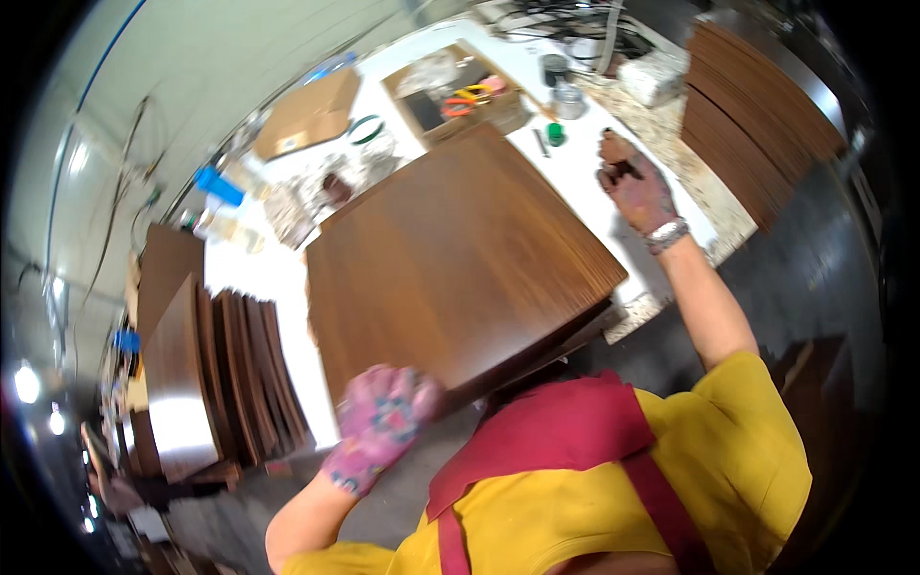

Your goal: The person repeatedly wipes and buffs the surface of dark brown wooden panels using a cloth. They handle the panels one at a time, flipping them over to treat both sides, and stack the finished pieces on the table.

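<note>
A brown wooden panel (460,240) with a glossy finish lies at the middle of the white table, on top of other dark boards at its near edge. My left hand (383,417), in a pink patterned glove and slightly blurred, is at the panel's near left corner with its fingers curled against the edge. My right hand (640,187), its glove stained dark brown, is raised past the panel's right side, apart from it. Those fingers are bent around a small dark thing whose kind I cannot make out. A silvery band circles that wrist.
Brown panels (244,374) stand in a row at left; a tall stack of boards (757,115) is at far right. Behind the panel are a cardboard box (419,126) holding orange-handled tools, a glass jar (568,102), a green cap (555,134) and crumpled plastic (287,213).
</note>
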A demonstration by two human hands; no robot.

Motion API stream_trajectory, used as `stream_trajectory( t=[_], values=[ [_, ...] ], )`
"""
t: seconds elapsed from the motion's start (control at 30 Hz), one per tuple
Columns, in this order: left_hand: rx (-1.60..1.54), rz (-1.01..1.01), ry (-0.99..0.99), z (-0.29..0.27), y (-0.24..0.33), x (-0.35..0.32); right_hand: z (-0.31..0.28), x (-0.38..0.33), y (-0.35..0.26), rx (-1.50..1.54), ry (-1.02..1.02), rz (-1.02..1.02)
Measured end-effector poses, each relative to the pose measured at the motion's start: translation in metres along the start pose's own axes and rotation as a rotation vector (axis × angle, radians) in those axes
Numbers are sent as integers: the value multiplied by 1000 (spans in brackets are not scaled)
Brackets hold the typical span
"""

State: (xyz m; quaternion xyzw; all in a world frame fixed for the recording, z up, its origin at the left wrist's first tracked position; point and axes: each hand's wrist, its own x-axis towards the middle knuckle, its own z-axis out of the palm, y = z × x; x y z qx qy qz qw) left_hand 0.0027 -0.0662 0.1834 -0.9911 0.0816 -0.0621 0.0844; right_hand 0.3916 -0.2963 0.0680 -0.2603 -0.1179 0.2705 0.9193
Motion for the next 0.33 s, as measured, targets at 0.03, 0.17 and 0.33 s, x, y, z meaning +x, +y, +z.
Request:
stream_trajectory(
  t=[0.03,0.17,0.33],
  values=[
    [-124,-10,-110,12,1,2,8,3,4,-114,55,-25],
    [-317,-221,-39,27,-38,34,92,13,22,-581,-165,35],
    [-226,-293,217,96,-103,78,171,62,109,-1175,-625,75]
  ],
)
